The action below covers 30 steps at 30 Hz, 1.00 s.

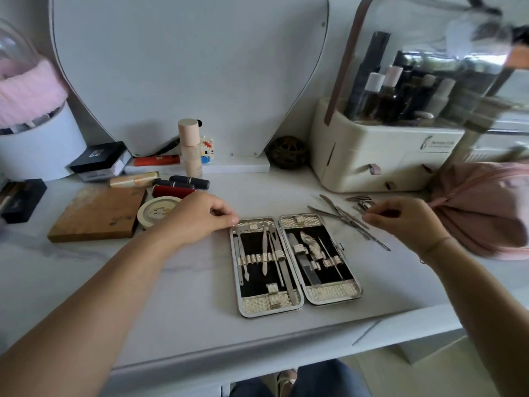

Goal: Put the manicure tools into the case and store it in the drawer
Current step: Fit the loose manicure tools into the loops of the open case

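The manicure case lies open flat on the white table, both halves lined in black. Several metal tools sit under its straps. My left hand rests at the case's far left corner, curled fingertips pinching the rim. Right of the case is a loose pile of slim metal tools and a nail clipper. My right hand is over that pile, its fingertips pinching the end of one slim tool.
A cream cosmetic organizer with small drawers stands behind the pile. A pink pouch lies at the right. Lipsticks, a round tin, a wooden box and a bottle crowd the left back.
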Motion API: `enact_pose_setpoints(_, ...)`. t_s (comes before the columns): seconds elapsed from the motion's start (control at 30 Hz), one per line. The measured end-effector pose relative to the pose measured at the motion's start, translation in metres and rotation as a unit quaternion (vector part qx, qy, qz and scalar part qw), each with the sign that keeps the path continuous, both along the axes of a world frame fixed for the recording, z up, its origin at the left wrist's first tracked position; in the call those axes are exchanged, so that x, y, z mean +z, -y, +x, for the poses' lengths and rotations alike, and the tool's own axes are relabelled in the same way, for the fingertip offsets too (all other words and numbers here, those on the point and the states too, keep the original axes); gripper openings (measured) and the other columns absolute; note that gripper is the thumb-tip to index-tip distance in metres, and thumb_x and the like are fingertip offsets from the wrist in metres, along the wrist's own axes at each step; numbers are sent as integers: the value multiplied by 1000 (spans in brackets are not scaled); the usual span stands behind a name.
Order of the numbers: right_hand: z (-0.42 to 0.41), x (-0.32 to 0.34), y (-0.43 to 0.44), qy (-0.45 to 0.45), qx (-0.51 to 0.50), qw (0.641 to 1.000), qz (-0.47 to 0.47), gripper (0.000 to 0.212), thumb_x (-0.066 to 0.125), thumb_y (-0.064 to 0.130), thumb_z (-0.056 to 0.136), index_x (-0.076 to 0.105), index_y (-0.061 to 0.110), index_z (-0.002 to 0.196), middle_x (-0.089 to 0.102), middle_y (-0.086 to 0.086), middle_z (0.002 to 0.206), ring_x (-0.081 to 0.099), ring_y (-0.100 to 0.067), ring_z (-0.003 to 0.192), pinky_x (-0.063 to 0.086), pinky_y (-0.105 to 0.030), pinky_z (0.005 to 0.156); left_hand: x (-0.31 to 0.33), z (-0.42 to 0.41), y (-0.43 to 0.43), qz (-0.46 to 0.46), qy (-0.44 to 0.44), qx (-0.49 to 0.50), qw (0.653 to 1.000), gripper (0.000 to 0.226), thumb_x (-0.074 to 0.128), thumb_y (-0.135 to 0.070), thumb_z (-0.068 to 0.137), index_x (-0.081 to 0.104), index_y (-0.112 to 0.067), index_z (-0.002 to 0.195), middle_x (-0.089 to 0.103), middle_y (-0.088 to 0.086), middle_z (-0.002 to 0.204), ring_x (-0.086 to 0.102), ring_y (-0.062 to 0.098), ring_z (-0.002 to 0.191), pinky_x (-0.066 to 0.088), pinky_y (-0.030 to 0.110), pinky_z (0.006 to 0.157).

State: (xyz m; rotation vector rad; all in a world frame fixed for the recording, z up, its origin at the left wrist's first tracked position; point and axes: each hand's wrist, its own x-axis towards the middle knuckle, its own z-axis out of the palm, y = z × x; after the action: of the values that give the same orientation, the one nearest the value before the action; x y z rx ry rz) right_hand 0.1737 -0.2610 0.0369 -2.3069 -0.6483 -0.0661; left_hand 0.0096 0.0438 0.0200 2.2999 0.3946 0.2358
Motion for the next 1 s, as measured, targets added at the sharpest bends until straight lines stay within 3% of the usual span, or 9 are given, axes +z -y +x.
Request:
enact_pose_setpoints(0.07,0,-5,15,-4,-15,999,-38,10,81,22,67,71,21,69,68,-3,69,58,-10,59,45,-10,60,1,0,2,1,1,2,1000,9,72,-23,80,75,-19,87,70,-13,83,62,6,84,43,17,74)
enact_pose_setpoints(0.2,-5,-18,24,-4,-36,996,-82,16,82,26,65,70,17,66,68,-5,67,62,-22,67,50,-34,68,3,-1,5,3,5,8,1000,5,72,-21,80,74,-20,83,70,-12,83,62,7,84,41,15,73)
enact_pose_setpoints(0.4,-12,-22,22,10,-71,989,-125,16,73,30,76,66,18,68,63,-2,68,56,-22,70,37,-28,59,4,-3,7,-6,8,14,1000,3,72,-21,79,74,-22,81,71,-10,82,63,6,85,43,17,78)
enact_pose_setpoints(0.53,-17,-21,20,1,-69,987,-147,18,65,27,83,63,12,75,57,0,69,52,-23,72,35,-29,62,3,-3,6,-8,8,18,1000,3,73,-21,78,74,-22,81,73,-8,82,64,9,86,45,23,81)
enact_pose_setpoints(0.7,-13,-22,24,23,-90,993,-79,16,61,20,86,58,15,70,62,-2,69,54,-22,70,36,-29,65,2,-2,6,-19,14,22,999,4,73,-19,78,74,-22,81,72,-8,81,64,8,85,42,14,73)
enact_pose_setpoints(0.83,-11,-20,24,-50,-59,997,30,16,65,10,82,60,13,67,61,3,47,48,-5,38,43,-17,48,2,-2,7,-19,13,22,999,4,73,-19,79,74,-23,80,72,-9,80,63,7,84,42,16,72)
enact_pose_setpoints(1.0,-8,-18,29,-119,-33,987,107,7,64,-2,81,65,4,80,63,2,45,49,-4,36,41,-14,40,3,-2,6,-18,12,23,999,4,72,-19,79,74,-21,81,72,-9,81,63,6,84,40,13,71)
